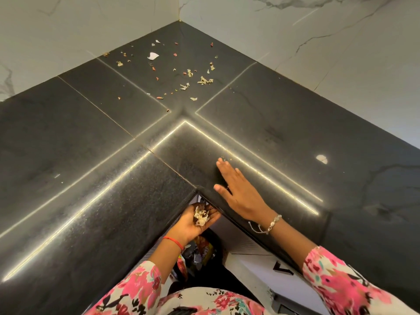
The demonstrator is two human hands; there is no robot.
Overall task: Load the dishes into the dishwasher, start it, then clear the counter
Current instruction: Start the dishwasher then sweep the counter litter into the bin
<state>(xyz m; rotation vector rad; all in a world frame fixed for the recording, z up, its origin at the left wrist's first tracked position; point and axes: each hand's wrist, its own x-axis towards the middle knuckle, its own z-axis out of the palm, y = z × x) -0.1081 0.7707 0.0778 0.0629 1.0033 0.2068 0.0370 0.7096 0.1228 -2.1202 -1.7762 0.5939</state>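
A black L-shaped counter [91,155] fills the view. Dry peels and scraps [181,76] lie scattered in its far corner. My right hand [236,189] lies flat on the counter near the inner corner edge, fingers straight, with a few crumbs [225,158] at its fingertips. My left hand [195,221] is cupped palm up just below the counter's edge and holds a small heap of pale peels [201,215]. No dishes or dishwasher show.
White marble walls [318,42] close the counter at the back. A pale spot [321,159] sits on the right part of the counter. Below the edge are a bin with colourful wrappers [200,253] and a white cabinet front [261,269].
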